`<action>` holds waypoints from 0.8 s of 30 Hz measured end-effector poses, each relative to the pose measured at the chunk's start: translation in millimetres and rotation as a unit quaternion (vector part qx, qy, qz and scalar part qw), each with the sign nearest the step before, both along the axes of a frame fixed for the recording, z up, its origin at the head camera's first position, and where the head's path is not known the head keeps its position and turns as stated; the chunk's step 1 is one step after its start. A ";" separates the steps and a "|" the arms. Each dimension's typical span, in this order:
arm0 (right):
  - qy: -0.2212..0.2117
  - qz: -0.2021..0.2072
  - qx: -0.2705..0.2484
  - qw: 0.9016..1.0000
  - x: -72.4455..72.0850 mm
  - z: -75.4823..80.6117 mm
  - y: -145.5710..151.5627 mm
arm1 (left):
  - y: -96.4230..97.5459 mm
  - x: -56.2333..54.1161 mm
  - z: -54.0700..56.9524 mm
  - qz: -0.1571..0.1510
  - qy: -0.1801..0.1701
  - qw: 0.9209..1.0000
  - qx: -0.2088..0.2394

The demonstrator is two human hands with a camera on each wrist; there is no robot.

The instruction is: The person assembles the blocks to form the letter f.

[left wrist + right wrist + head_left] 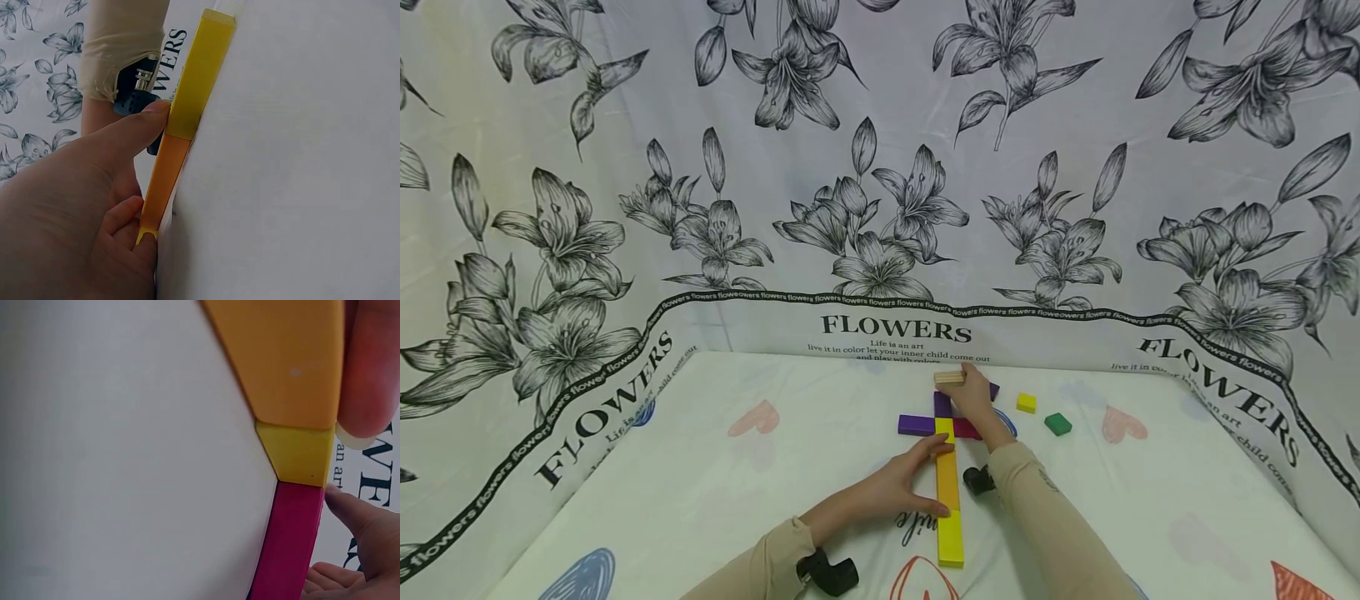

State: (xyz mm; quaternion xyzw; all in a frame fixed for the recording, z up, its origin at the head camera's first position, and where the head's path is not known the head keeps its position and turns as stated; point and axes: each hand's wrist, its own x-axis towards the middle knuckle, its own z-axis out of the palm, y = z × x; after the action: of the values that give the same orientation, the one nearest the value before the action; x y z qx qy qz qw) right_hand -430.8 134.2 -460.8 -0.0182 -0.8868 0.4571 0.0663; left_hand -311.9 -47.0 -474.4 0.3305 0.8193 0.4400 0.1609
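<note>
Coloured blocks form a cross on the table. Its long stem has a yellow block point(951, 540) nearest, then an orange block point(948, 479) and another yellow block point(944, 428). A purple block point(917, 425) makes the left arm, a magenta block point(967, 428) the right, and a purple block point(942, 405) the top. My left hand point(887, 486) is spread along the stem, thumb at the near yellow-orange joint point(167, 134), fingertips by the farther yellow block. At the top, my right hand point(973, 400) pinches a pale wooden block point(949, 378). An orange surface point(281, 362) fills the upper right wrist view beside a fingertip.
Right of the cross lie a yellow cube point(1026, 403) and a green six-sided block point(1058, 423). Another purple block point(994, 390) shows behind my right hand. A flower-printed curtain point(880, 208) rises behind the table's far edge.
</note>
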 end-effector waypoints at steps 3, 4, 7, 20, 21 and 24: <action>0.004 -0.006 0.002 1.000 -1.5 -1.0 -1.0 | 0.3 -0.3 -0.2 0.000 -0.001 1.000 0.000; 0.005 -0.008 0.003 1.000 -2.0 -1.3 -1.5 | 0.4 -0.3 -0.2 0.001 -0.001 1.000 0.000; 0.005 -0.015 0.006 1.000 -4.1 -2.5 -3.0 | 0.2 -0.1 -0.4 0.003 -0.001 1.000 -0.002; 0.007 -0.045 0.072 0.996 -7.9 -1.5 -9.7 | 0.9 -1.8 -0.6 0.001 0.000 1.000 -0.003; 0.008 -0.046 0.075 0.996 -7.4 -0.7 -9.9 | 0.8 -1.7 -0.4 0.001 -0.001 1.000 -0.003; 0.008 -0.048 0.086 0.995 -5.9 1.0 -9.7 | 0.6 -1.5 -0.2 -0.001 -0.001 1.000 -0.002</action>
State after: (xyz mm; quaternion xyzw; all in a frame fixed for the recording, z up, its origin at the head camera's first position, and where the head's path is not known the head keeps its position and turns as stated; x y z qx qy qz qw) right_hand -436.7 124.5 -459.9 -0.0516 -0.9202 0.3757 0.0971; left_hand -313.5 -46.4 -474.6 0.3307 0.8194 0.4389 0.1632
